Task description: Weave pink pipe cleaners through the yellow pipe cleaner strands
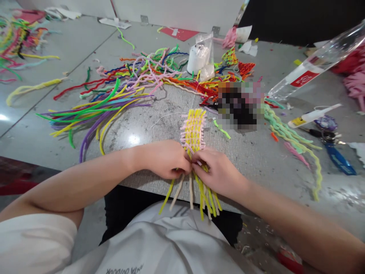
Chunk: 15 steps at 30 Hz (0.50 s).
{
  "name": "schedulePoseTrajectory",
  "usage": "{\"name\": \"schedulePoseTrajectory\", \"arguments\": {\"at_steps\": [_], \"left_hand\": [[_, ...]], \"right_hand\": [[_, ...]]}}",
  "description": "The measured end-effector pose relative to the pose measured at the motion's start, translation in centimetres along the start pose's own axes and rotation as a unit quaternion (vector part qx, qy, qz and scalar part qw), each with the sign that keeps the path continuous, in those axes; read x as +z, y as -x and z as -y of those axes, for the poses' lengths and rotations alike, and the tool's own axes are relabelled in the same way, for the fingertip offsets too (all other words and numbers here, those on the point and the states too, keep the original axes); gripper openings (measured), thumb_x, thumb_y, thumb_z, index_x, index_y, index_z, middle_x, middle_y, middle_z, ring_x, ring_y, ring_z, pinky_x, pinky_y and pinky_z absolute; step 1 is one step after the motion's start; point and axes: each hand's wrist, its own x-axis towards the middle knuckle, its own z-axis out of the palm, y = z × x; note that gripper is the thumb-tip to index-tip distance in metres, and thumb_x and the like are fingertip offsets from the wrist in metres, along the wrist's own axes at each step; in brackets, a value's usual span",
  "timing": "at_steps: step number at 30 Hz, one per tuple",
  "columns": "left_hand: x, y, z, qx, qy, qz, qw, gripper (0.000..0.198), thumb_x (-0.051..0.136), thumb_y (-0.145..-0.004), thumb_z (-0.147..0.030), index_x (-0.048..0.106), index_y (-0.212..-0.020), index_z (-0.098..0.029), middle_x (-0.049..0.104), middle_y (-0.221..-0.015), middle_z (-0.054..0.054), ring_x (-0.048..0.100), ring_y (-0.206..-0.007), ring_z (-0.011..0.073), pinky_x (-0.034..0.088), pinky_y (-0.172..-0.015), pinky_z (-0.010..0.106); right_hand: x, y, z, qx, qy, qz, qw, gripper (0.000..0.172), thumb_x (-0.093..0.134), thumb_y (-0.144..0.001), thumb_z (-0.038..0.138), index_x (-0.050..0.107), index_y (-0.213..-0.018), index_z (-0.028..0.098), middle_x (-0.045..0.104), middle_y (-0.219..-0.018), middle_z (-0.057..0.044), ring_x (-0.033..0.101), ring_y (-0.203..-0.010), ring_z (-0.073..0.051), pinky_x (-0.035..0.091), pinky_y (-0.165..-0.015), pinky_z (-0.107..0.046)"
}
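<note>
— While both hands meet at the near edge of the table [159, 114], what lies furthest left?

— A loose heap of pipe cleaners [114, 95] in green, purple, yellow and red. It fans across the grey top, well apart from the hands.

— And the left hand?

— The left hand [167, 159] reaches in from the left. Its fingers are curled narrow, with thumb and fingertips pinched on strands at the near end of a woven strip.

— Where is that strip?

— The woven strip [194, 129], pink and yellow, lies flat on the table. It runs away from the person, starting just past the fingertips. Its loose ends [199, 196] hang over the table edge toward the lap.

— The right hand?

— The right hand [216, 171] touches the left. Its fingers are also narrow, pinching the same near end.

— How would this weaving step go well?

— Probably by pinching close to the last row and holding the strip flat. Each strand should be drawn snug against that row without kinking the long ones.

— Further right?

— A twisted green strand [296, 142], a glue tube [310, 116] and blue scissors [339, 160]. All lie untouched.
</note>
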Motion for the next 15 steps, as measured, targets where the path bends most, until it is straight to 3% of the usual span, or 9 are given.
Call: {"name": "schedulePoseTrajectory", "arguments": {"at_steps": [4,10,15], "left_hand": [[0.0,0.1,0.1,-0.001,0.024,-0.006,1.000,0.013,0.070,-0.092,-0.014,0.079,-0.097,-0.023,0.081,-0.090,0.005,0.070,-0.072,0.0219,0.046,-0.065,0.038],[-1.0,0.3,0.2,0.004,0.146,-0.036,0.989,0.011,0.066,-0.095,-0.013,0.072,-0.099,-0.022,0.075,-0.107,0.007,0.071,-0.087,0.0193,0.053,-0.075,0.032],[-0.8,0.3,0.0,0.003,0.118,-0.056,0.991,0.006,0.066,-0.095,-0.015,0.068,-0.095,-0.020,0.069,-0.112,0.010,0.068,-0.089,0.0202,0.053,-0.074,0.032]], "right_hand": [[0.1,0.2,0.3,0.005,0.008,-0.019,1.000,0.019,0.064,-0.088,0.005,0.061,-0.083,0.023,0.068,-0.080,-0.002,0.064,-0.077,-0.020,0.045,-0.070,-0.030],[0.6,0.5,0.6,0.047,0.042,-0.023,0.998,0.018,0.071,-0.080,0.009,0.062,-0.080,0.023,0.072,-0.080,-0.004,0.069,-0.079,-0.023,0.049,-0.073,-0.033],[0.3,0.2,1.0,0.124,-0.005,-0.015,0.992,0.017,0.072,-0.078,0.010,0.063,-0.080,0.024,0.071,-0.077,-0.001,0.066,-0.071,-0.019,0.048,-0.069,-0.031]]}}
